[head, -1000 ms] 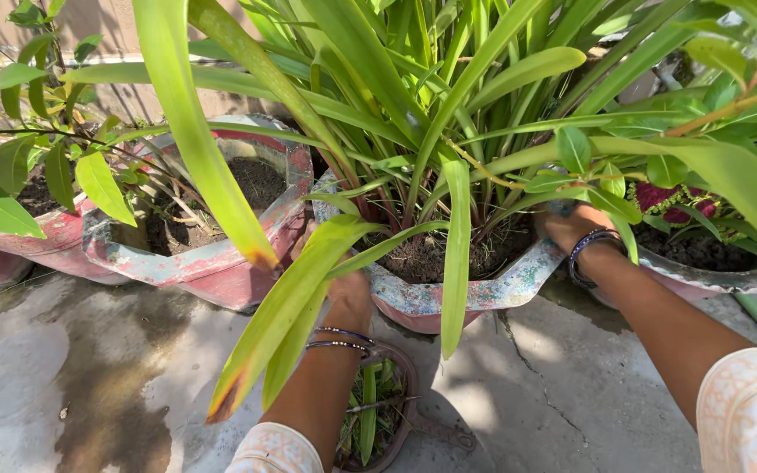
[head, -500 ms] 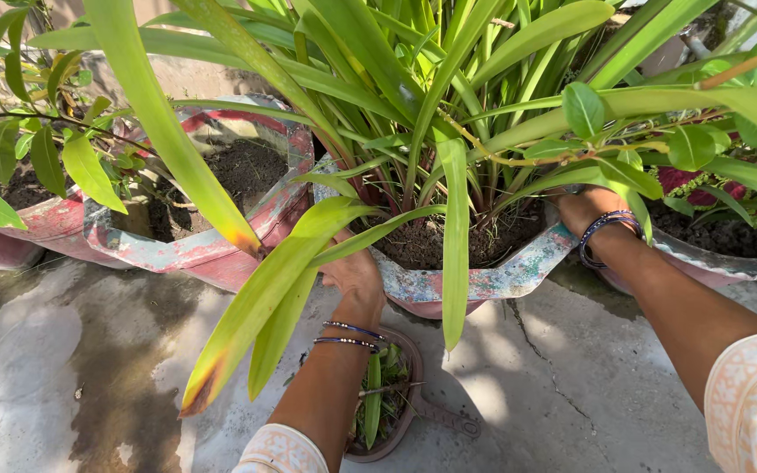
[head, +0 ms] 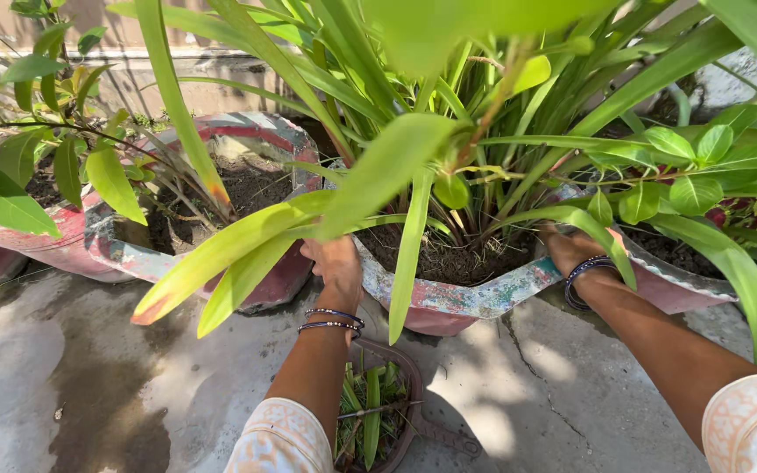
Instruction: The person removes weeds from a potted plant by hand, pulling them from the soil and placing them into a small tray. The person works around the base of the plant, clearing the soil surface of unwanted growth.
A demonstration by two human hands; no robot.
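The painted planter point(head: 475, 302) has drawn nearer, my left hand point(head: 335, 263) and right hand point(head: 571, 250) now clamped, seemingly, on its rim.

The ground point(head: 89, 394) is formed of rough grey concrete, marked with damp, darker patches at the left and crossed by a thin crack point(head: 536, 368) at the right. Bright daylight is cast across it in dappled patches, broken by leaf shadows. A low masonry wall point(head: 133, 79) with a pale ledge is seen at the upper left, behind the foliage. Dense green leaves are spread over the upper half of the scene. A small dark bowl point(head: 400, 368) holding cut green leaves is set on the concrete at the lower centre.
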